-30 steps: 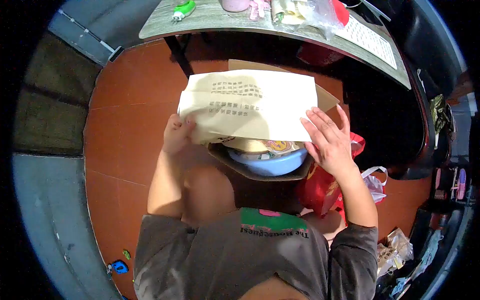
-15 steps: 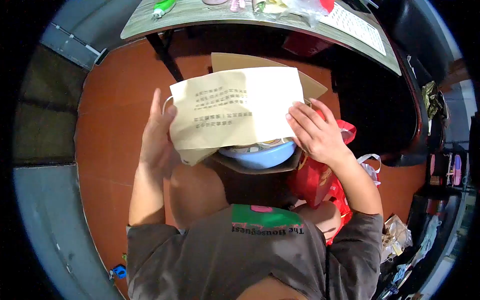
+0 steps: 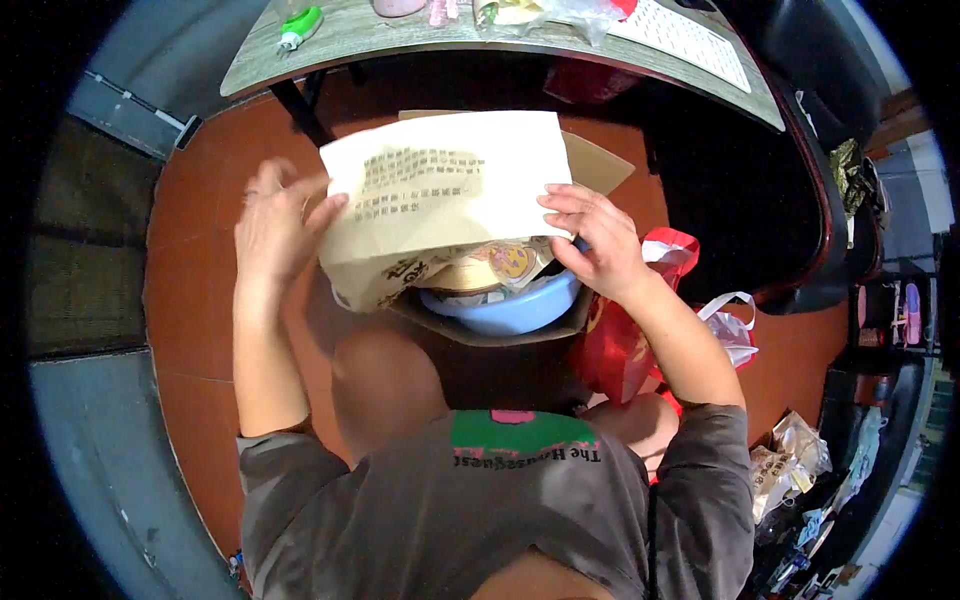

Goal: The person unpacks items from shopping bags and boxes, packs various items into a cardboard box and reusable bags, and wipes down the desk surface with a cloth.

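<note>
A cream paper bag [image 3: 450, 180] with printed lines of characters lies tilted over an open cardboard box [image 3: 600, 165]. My right hand [image 3: 595, 235] grips its right edge, thumb below and fingers on top. At the bag's left edge is my left hand [image 3: 280, 220], fingers apart and partly blurred, its thumb close to the paper. Beneath the bag, a blue basin [image 3: 510, 312] sits in the box, with papers and a round yellow picture [image 3: 512, 262] showing in it. The bag hides the rest of the contents.
A desk [image 3: 400, 38] stands ahead, bearing a green bottle [image 3: 300, 28], plastic packaging and a white keyboard [image 3: 690, 42]. Red bags [image 3: 620, 350] and a white-handled bag [image 3: 730, 325] are right of the box. Crumpled packaging [image 3: 785, 465] lies at the lower right.
The paper bag has tilted and lifted at its near edge, showing more of the basin's contents. My left hand has moved left and my right hand has closed on the edge.
</note>
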Tool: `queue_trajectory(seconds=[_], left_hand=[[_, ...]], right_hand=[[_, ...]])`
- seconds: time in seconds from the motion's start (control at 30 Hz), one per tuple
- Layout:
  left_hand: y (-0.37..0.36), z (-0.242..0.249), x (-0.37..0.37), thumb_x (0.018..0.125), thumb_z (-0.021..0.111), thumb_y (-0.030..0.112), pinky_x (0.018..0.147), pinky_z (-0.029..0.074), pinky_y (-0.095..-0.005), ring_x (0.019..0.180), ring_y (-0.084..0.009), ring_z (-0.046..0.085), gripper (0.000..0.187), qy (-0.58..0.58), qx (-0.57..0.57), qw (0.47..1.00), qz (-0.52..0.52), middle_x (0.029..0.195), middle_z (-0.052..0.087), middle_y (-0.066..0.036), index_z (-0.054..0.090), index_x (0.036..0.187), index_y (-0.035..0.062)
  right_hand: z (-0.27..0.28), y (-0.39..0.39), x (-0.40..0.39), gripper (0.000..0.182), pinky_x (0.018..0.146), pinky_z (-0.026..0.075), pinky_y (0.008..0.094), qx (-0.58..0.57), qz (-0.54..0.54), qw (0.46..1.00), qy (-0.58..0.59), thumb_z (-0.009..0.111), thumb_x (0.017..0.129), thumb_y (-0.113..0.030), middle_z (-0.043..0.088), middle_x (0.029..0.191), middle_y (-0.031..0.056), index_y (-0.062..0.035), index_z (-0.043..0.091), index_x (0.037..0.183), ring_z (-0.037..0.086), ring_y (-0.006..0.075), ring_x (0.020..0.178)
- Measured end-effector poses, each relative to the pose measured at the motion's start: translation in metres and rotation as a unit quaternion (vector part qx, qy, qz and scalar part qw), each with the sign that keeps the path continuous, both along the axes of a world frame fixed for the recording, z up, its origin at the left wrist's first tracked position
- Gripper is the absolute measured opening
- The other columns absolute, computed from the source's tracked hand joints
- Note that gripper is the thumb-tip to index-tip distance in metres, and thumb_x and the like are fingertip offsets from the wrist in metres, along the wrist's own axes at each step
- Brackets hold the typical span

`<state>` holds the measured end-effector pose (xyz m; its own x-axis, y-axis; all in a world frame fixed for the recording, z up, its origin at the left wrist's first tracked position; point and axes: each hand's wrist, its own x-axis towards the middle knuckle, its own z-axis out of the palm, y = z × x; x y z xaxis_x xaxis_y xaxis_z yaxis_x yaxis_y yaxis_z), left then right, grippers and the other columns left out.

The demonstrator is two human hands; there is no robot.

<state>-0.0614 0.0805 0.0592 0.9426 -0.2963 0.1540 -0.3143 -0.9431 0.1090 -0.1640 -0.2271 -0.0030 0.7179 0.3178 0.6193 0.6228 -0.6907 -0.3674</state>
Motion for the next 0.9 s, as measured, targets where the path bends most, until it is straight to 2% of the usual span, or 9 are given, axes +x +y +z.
queue_trajectory(seconds=[0.07, 0.1, 0.17, 0.2, 0.27, 0.37, 0.4, 0.6, 0.9], left_hand=[[-0.02, 0.017, -0.003, 0.07, 0.068, 0.035, 0.081, 0.043, -0.0409, 0.105, -0.0302, 0.049, 0.038, -0.269, -0.011, 0.953, -0.142, 0.12, 0.05, -0.013, 0.066, 0.099, 0.011], [-0.036, 0.016, -0.015, 0.067, 0.068, 0.038, 0.087, 0.04, -0.0404, 0.105, -0.029, 0.049, 0.042, -0.219, -0.126, 0.944, -0.214, 0.119, 0.052, -0.011, 0.066, 0.1, 0.0111], [-0.071, 0.008, -0.039, 0.069, 0.067, 0.039, 0.09, 0.038, -0.0388, 0.103, -0.0224, 0.052, 0.041, -0.181, -0.083, 0.918, -0.344, 0.113, 0.055, -0.008, 0.063, 0.095, 0.0068], [-0.083, -0.004, -0.04, 0.07, 0.065, 0.029, 0.085, 0.042, -0.035, 0.095, -0.02, 0.056, 0.031, -0.204, -0.106, 0.895, -0.383, 0.105, 0.058, -0.006, 0.062, 0.092, 0.0066], [-0.096, -0.032, -0.033, 0.066, 0.067, 0.025, 0.081, 0.045, -0.0334, 0.09, -0.0192, 0.057, 0.03, -0.205, -0.116, 0.894, -0.382, 0.1, 0.06, -0.003, 0.062, 0.092, 0.0093], [-0.101, -0.047, -0.022, 0.063, 0.067, 0.017, 0.074, 0.048, -0.0316, 0.081, -0.018, 0.058, 0.028, -0.219, -0.151, 0.88, -0.393, 0.091, 0.062, -0.001, 0.061, 0.09, 0.011], [-0.101, -0.05, -0.02, 0.062, 0.067, 0.015, 0.071, 0.048, -0.031, 0.078, -0.0177, 0.058, 0.027, -0.224, -0.168, 0.874, -0.398, 0.088, 0.062, 0.0, 0.061, 0.089, 0.0112], [-0.101, -0.066, -0.021, 0.061, 0.064, 0.004, 0.063, 0.05, -0.0304, 0.074, -0.019, 0.06, 0.022, -0.248, -0.246, 0.854, -0.385, 0.081, 0.063, -0.001, 0.062, 0.082, 0.0104], [-0.104, -0.071, -0.021, 0.065, 0.065, 0.007, 0.059, 0.048, -0.028, 0.07, -0.0179, 0.06, 0.011, -0.172, -0.346, 0.856, -0.343, 0.074, 0.062, 0.001, 0.062, 0.074, 0.0139]], right_hand=[[0.0, 0.007, 0.003, 0.027, 0.086, 0.047, 0.0369, 0.001, -0.023, 0.999, -0.036, 0.068, 0.065, 0.0, 0.06, 0.106, 0.0121, -0.0018, 0.058, 0.091, 0.055, 0.0289, 0.105], [0.001, 0.013, 0.004, 0.028, 0.085, 0.047, 0.0364, 0.0, -0.035, 0.998, -0.053, 0.068, 0.065, 0.0, 0.06, 0.105, 0.0123, -0.0011, 0.058, 0.091, 0.055, 0.0289, 0.105], [0.0, 0.025, 0.007, 0.034, 0.082, 0.047, 0.0361, 0.048, -0.084, 0.993, -0.068, 0.068, 0.065, 0.001, 0.059, 0.103, 0.0124, -0.0031, 0.059, 0.098, 0.056, 0.0291, 0.1], [-0.004, 0.029, 0.008, 0.034, 0.082, 0.047, 0.0361, 0.071, -0.113, 0.988, -0.077, 0.068, 0.066, 0.0, 0.059, 0.102, 0.0121, -0.0037, 0.06, 0.098, 0.056, 0.029, 0.097], [-0.003, 0.036, 0.007, 0.038, 0.072, 0.048, 0.0333, 0.079, -0.191, 0.974, -0.096, 0.068, 0.069, -0.003, 0.059, 0.092, 0.0114, -0.006, 0.058, 0.105, 0.058, 0.0265, 0.081], [-0.004, 0.036, 0.002, 0.045, 0.065, 0.048, 0.0321, 0.146, -0.193, 0.968, 0.063, 0.068, 0.072, -0.005, 0.058, 0.086, 0.0119, -0.0067, 0.053, 0.114, 0.058, 0.0245, 0.072], [-0.005, 0.033, 0.004, 0.049, 0.061, 0.048, 0.0318, 0.131, -0.175, 0.975, 0.038, 0.067, 0.074, -0.006, 0.058, 0.081, 0.0123, -0.0079, 0.049, 0.12, 0.058, 0.0238, 0.067], [-0.005, 0.037, -0.004, 0.043, 0.062, 0.048, 0.0326, 0.135, -0.137, 0.98, 0.046, 0.064, 0.075, -0.003, 0.059, 0.08, 0.0131, -0.0076, 0.052, 0.116, 0.058, 0.0251, 0.068], [-0.017, 0.022, -0.009, 0.028, 0.051, 0.045, 0.0267, 0.154, -0.076, 0.981, 0.093, 0.067, 0.075, -0.008, 0.055, 0.066, 0.007, -0.0059, 0.059, 0.101, 0.054, 0.0157, 0.054]])
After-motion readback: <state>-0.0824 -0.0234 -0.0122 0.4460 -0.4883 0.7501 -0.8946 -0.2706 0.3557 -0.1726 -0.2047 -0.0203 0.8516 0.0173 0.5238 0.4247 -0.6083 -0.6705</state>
